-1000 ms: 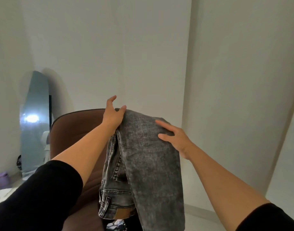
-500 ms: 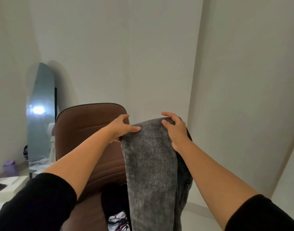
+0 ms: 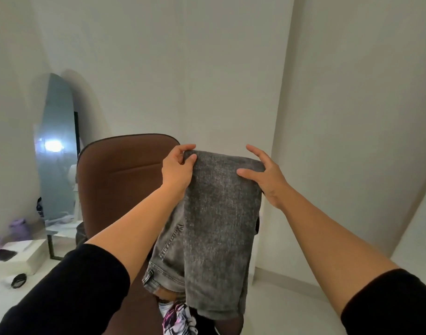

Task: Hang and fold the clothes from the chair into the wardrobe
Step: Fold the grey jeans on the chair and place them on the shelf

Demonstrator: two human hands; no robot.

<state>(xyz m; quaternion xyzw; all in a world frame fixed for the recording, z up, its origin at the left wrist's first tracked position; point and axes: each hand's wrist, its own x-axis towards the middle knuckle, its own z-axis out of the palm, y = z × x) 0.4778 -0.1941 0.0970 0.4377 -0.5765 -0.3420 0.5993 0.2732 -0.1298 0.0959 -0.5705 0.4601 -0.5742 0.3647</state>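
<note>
Above the brown chair (image 3: pixel 125 180) we hold the grey jeans (image 3: pixel 219 226) doubled over, fold uppermost. Since a moment ago we have raised them and squared the fold. Our left hand (image 3: pixel 177 172) now pinches the left corner, and our right hand (image 3: pixel 265 176) grips the other with spread fingers. One fold looks done — another probably remains, and more clothes (image 3: pixel 178 320) wait on the seat.

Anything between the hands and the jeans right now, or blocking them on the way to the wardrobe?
Nothing sits between them: the left hand pinches the fold of the grey jeans and the right hand grips the other corner. No wardrobe is in view, so that path cannot be judged.
</note>
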